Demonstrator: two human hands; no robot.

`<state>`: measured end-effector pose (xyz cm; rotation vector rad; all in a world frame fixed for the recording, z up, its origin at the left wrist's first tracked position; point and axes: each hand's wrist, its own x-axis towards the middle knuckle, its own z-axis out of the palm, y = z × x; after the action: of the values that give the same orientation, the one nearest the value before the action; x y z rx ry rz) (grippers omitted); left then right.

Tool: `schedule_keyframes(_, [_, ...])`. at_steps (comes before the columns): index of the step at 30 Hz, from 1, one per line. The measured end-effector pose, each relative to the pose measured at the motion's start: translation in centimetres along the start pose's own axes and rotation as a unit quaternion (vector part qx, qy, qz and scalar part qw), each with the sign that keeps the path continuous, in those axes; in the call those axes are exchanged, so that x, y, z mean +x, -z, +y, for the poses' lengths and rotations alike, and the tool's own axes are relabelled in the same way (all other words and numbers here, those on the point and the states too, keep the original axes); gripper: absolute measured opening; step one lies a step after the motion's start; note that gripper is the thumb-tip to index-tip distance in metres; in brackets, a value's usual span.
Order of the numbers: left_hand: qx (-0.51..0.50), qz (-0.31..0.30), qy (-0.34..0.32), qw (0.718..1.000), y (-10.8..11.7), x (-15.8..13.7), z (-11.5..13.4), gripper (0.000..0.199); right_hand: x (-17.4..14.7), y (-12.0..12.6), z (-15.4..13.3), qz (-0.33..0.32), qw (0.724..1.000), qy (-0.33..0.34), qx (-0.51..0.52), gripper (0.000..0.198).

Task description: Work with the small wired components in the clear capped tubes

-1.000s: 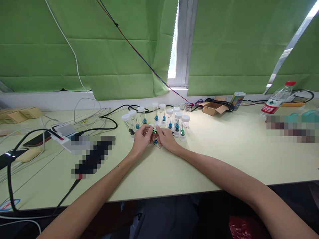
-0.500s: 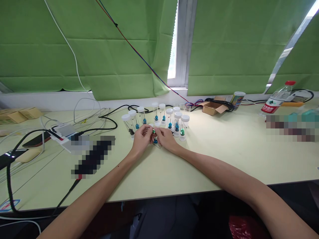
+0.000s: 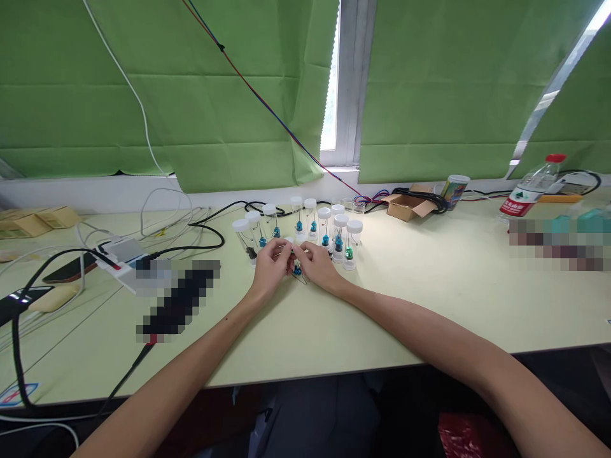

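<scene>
My left hand (image 3: 271, 268) and my right hand (image 3: 319, 266) meet fingertip to fingertip just above the table, both closed in a pinch. Between them is a small shiny green piece (image 3: 293, 250), now almost wholly covered by the fingers. Under the fingertips lies a small blue piece with thin wire legs (image 3: 297, 270). Behind and around the hands stand several clear tubes with white caps. One, at the right, holds a green piece (image 3: 349, 253); others hold blue pieces, such as the one in a middle tube (image 3: 314, 226). A dark piece (image 3: 251, 252) sits in the leftmost tube.
At the left are a white power strip (image 3: 143, 270), tangled cables and yellow boxes (image 3: 41, 219). An open cardboard box (image 3: 409, 207), a printed canister (image 3: 455, 191) and a red-capped bottle (image 3: 527, 191) stand along the back right. The table's front edge runs beneath my forearms.
My fingertips have shifted slightly, and the green piece between them is now more covered. Both arms and the tubes stay where they were.
</scene>
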<state>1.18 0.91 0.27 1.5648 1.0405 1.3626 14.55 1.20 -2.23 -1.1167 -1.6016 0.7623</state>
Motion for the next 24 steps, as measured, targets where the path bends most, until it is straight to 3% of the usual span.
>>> schedule_keyframes(9, [0.004,-0.013,-0.003,1.0,0.0,0.03,-0.16,0.027,0.1,0.16,-0.21,-0.009,1.0,0.007,-0.009,0.058])
schedule_keyframes(17, [0.012,-0.008,-0.001,1.0,0.08,0.08,-0.26,0.024,0.01,0.05,-0.24,-0.005,1.0,0.001,-0.012,0.042])
schedule_keyframes(24, [0.019,-0.015,0.003,1.0,-0.15,-0.17,0.23,0.028,0.0,0.16,-0.38,-0.01,1.0,0.016,-0.016,0.054])
